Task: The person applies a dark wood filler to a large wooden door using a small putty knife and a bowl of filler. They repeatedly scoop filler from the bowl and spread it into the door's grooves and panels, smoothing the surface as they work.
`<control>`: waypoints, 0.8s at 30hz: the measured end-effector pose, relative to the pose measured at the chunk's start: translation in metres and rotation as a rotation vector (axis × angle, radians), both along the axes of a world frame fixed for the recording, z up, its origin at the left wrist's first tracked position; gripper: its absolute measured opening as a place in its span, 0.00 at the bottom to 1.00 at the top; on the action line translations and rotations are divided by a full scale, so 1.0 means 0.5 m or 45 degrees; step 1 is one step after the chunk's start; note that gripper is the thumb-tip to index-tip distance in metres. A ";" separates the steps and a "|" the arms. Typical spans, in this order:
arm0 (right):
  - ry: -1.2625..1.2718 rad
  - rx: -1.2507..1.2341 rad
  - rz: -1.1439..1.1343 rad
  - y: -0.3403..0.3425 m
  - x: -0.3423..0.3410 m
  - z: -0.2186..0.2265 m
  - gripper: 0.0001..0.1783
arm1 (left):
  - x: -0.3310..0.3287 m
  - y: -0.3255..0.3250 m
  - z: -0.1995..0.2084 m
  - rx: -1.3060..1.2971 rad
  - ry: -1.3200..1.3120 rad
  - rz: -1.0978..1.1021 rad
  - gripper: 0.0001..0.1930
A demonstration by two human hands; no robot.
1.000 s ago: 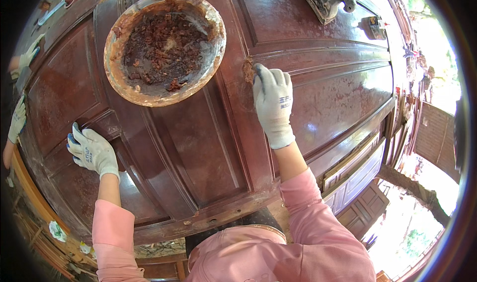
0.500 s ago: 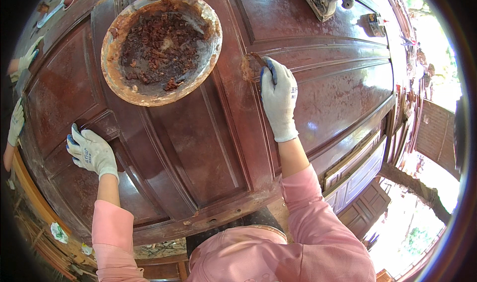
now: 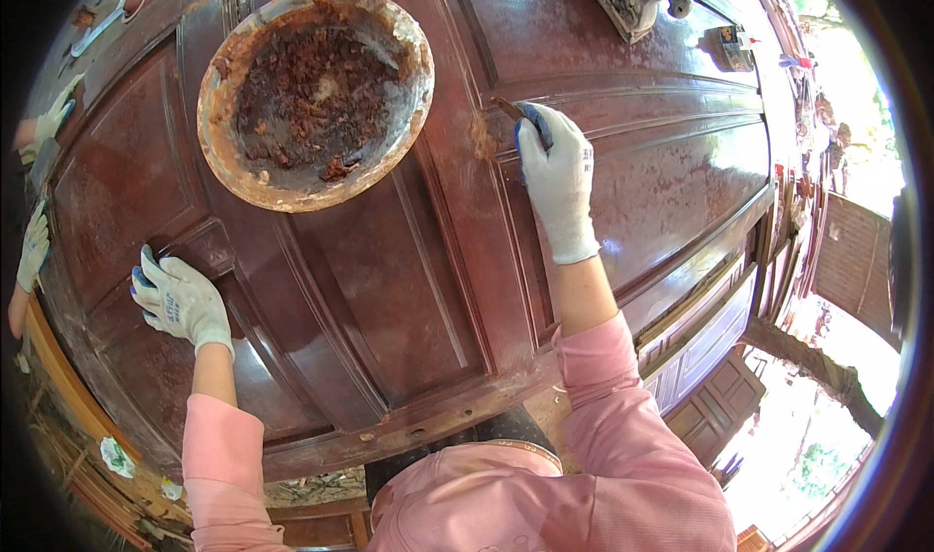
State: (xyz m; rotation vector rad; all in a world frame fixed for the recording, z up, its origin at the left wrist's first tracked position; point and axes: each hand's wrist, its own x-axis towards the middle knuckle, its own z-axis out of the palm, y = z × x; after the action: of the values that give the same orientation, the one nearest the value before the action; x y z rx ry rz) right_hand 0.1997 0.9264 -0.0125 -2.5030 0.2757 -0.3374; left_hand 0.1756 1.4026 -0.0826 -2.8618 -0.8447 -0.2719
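A dark reddish-brown panelled wooden door point(image 3: 389, 289) lies flat before me. My left hand point(image 3: 182, 294), in a white glove with blue fingertips, rests on its left panels, fingers apart and holding nothing. My right hand point(image 3: 558, 173), gloved alike, is closed on a thin brown strip-like tool point(image 3: 508, 109); its gripped part is hidden by the fingers. The tool's tip points left toward a rough, lighter brown smear point(image 3: 482, 137) on the door's wide rail. Left of that stands a round, crusted bowl point(image 3: 420, 114) with dark reddish-brown, crumbly material in it.
Another person's gloved hands point(image 3: 35, 248) are at the door's left edge. A metal power tool point(image 3: 637, 2) and a small dark can point(image 3: 728, 48) sit on the far right. More panelled doors point(image 3: 715, 406) stand at lower right. A spoon-like tool point(image 3: 102, 29) lies far left.
My right hand has shifted slightly right with the strip-like tool, whose tip has moved away from the smear. My left hand stays put.
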 end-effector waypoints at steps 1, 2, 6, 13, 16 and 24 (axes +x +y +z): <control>0.063 0.013 0.036 -0.015 0.011 0.014 0.12 | 0.001 -0.003 -0.001 0.006 0.002 -0.001 0.26; 0.127 0.026 0.072 -0.028 0.021 0.022 0.12 | 0.001 -0.007 -0.001 -0.013 0.001 -0.001 0.26; 0.245 -0.126 0.211 -0.041 0.077 0.064 0.14 | -0.001 -0.009 0.006 -0.028 0.000 0.002 0.26; 0.489 -0.313 0.512 -0.060 0.140 0.113 0.16 | 0.001 -0.020 0.013 -0.047 0.005 0.009 0.26; 0.500 -0.285 0.564 -0.072 0.150 0.101 0.16 | -0.002 -0.015 0.011 -0.056 -0.019 -0.020 0.26; 0.612 -0.176 0.609 -0.086 0.169 0.094 0.15 | -0.006 -0.011 0.005 -0.042 -0.028 -0.048 0.26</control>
State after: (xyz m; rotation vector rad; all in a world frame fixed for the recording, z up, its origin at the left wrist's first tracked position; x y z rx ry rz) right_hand 0.2842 0.8832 0.0347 -2.6534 -0.1717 0.4557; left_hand 0.1725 1.3970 -0.0802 -2.9128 -0.8072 -0.2976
